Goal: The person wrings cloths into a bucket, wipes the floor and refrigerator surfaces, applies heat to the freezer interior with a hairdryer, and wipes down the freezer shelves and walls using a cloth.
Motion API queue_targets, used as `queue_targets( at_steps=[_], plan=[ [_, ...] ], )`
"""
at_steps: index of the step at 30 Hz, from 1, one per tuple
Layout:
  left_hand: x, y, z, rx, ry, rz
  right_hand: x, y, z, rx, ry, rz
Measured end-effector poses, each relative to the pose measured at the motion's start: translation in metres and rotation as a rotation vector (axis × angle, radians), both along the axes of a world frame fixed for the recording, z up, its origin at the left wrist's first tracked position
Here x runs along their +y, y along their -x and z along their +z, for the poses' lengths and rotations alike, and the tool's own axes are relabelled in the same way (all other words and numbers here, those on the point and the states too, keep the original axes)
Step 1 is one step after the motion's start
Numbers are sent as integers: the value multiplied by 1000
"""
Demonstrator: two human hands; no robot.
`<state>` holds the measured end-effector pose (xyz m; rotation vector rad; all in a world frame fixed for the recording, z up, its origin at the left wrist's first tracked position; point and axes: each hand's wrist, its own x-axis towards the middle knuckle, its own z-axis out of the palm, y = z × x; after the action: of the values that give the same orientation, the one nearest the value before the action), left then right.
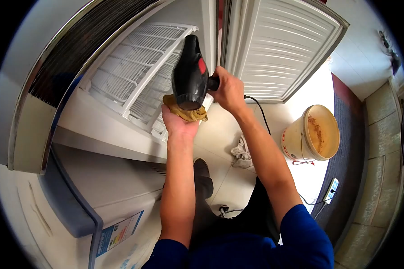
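Note:
A black hair dryer (187, 74) with a red patch is held by its handle in my right hand (229, 91), its fingers wrapped round it. The dryer points up and away over the white wire shelves (134, 62) of an open freezer. My left hand (180, 123) is palm up just below the dryer's rear end, holding a yellow-brown cloth (188, 114) that lies between the palm and the dryer. Most of the left fingers are hidden under the cloth and dryer.
The open freezer door (283, 45) stands at the upper right. A stained bucket (294, 136) is on the floor at right, near a dark mat (345, 148) with a power strip (331, 190). A crumpled rag (242, 154) and a cord (263, 114) lie on the floor.

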<state>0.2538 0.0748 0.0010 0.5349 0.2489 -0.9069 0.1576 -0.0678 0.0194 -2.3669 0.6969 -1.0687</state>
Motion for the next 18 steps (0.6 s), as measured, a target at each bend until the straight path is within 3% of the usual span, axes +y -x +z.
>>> queue_targets(
  at_steps=[7, 18],
  plan=[
    [-17, 41, -39, -18, -132, -43, -9, -3, 9, -30, -98, 16],
    [-19, 58, -24, 36, -174, -68, -12, 1, 11, -35, -203, 66]
  ],
)
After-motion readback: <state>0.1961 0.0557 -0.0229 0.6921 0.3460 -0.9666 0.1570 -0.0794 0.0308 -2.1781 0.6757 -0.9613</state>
